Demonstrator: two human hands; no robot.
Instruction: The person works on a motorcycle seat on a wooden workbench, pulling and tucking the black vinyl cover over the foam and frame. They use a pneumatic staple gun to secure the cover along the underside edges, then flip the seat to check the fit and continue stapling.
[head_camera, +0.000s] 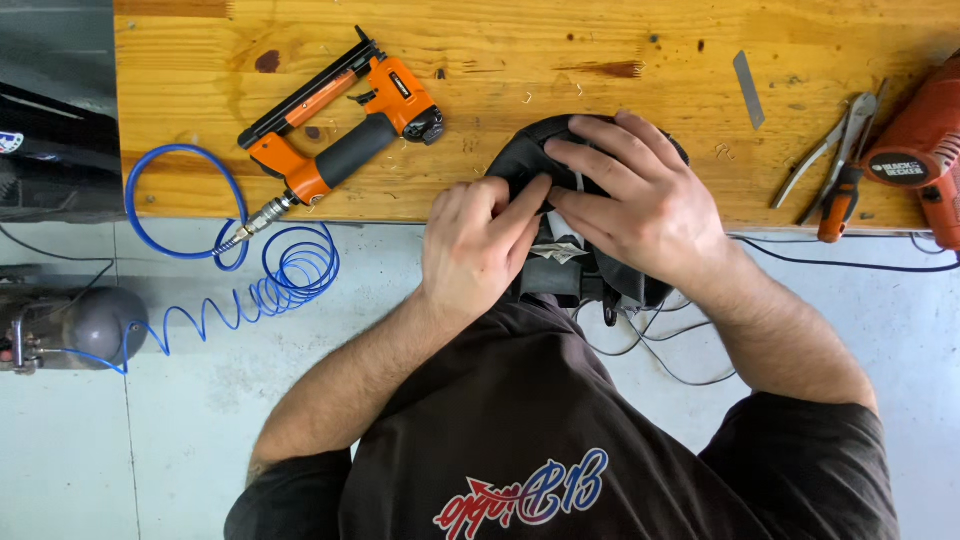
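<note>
From the head view, both hands work on a black padded piece (530, 160) that lies at the near edge of the wooden surface (560, 50) and hangs partly over it, toward the person's body. The left hand (478, 245) rests on the piece's near left part, its fingers curled and pressing the black cover down; whether it pinches the material or only presses cannot be told. The right hand (635, 195) lies flat over the top of the piece, fingers spread and pointing left, their tips meeting the left hand's fingertips. A light patch (558, 250) shows beneath the two hands, on the underside of the piece.

To the left on the surface lies an orange and black stapler (345, 125), tilted, well apart from the hands. A blue coiled hose (250, 270) runs from its rear end down off the edge to a grey tank (95, 325) on the floor. To the right lie pliers (835, 165), a thin metal blade (749, 90) and an orange drill (925, 160) at the frame's edge. Thin black cables (660, 350) hang below the piece.
</note>
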